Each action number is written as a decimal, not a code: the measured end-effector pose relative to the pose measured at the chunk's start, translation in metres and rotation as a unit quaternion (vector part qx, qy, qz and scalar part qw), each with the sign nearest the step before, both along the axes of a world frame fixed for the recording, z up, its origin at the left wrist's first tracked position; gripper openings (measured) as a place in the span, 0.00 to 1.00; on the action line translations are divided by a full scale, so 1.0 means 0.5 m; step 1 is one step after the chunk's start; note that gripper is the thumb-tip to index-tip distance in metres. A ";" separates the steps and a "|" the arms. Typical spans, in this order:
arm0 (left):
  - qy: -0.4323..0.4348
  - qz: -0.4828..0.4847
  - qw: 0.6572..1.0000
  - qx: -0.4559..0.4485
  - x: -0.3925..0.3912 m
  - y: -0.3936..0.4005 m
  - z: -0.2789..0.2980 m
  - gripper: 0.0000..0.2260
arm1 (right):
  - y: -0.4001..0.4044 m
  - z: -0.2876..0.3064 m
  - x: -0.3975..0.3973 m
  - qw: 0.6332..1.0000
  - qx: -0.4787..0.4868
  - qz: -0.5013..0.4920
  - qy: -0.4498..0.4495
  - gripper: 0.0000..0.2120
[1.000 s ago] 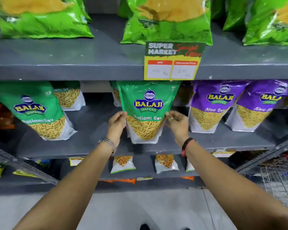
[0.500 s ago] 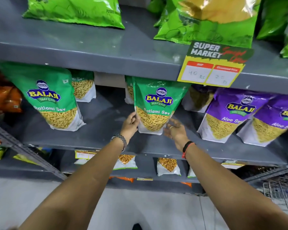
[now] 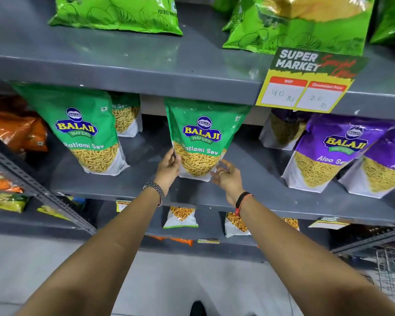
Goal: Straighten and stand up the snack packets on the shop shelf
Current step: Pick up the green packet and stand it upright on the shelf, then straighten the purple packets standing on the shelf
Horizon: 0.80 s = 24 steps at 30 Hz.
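A green Balaji Ratlami Sev packet (image 3: 202, 135) stands upright in the middle of the grey middle shelf (image 3: 146, 160), its top hidden under the shelf above. My left hand (image 3: 168, 169) holds its lower left edge, thumb on the front. My right hand (image 3: 226, 176) hovers at its lower right corner with fingers spread; the fingertips are at most brushing the white base. A second green Ratlami Sev packet (image 3: 84, 128) stands to the left, leaning slightly, with a third (image 3: 126, 115) behind it.
Purple Aloo Sev packets (image 3: 328, 151) stand at the right, another (image 3: 283, 131) sits further back. Orange packets (image 3: 14, 131) lie far left. A price sign (image 3: 306, 80) hangs from the upper shelf's edge. Small packets (image 3: 180, 216) sit on the shelf below; a wire basket (image 3: 392, 270) is at lower right.
The middle green packet has gone further back on the shelf. My right hand has come off its right edge and opened. My left hand stays on the left edge.
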<state>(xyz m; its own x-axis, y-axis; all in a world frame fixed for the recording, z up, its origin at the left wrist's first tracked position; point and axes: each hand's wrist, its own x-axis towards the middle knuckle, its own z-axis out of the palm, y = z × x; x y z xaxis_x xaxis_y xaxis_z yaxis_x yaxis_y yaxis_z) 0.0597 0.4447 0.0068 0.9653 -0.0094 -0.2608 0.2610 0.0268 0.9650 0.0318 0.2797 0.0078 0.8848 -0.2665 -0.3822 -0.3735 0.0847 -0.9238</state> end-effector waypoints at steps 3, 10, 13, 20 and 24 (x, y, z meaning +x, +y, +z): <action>0.002 -0.013 1.000 -0.016 -0.006 0.001 -0.009 0.20 | -0.018 -0.005 -0.008 1.000 -0.010 0.006 0.002 0.20; 0.002 0.026 0.998 -0.052 -0.017 -0.019 -0.035 0.20 | -0.170 -0.033 -0.088 0.994 0.007 -0.108 -0.030 0.15; 0.028 0.213 0.973 -0.086 -0.032 -0.043 -0.066 0.05 | -0.281 -0.051 -0.140 0.971 -0.003 -0.229 -0.063 0.15; 0.084 0.090 0.986 -0.111 -0.118 -0.274 -0.061 0.12 | -0.536 -0.050 -0.180 0.928 -0.069 -0.361 -0.059 0.13; 0.086 -0.109 0.988 -0.061 -0.106 -0.429 -0.012 0.13 | -0.599 -0.032 -0.152 0.958 -0.044 -0.282 -0.022 0.04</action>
<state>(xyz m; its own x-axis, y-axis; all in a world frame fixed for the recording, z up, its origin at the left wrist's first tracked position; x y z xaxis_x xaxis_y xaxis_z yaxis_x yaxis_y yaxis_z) 0.0067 0.2301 0.0007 0.8780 -0.2544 -0.4054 0.4337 0.0645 0.8988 -0.0444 -0.0196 -0.0081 0.6044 -0.7370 -0.3026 -0.2525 0.1830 -0.9501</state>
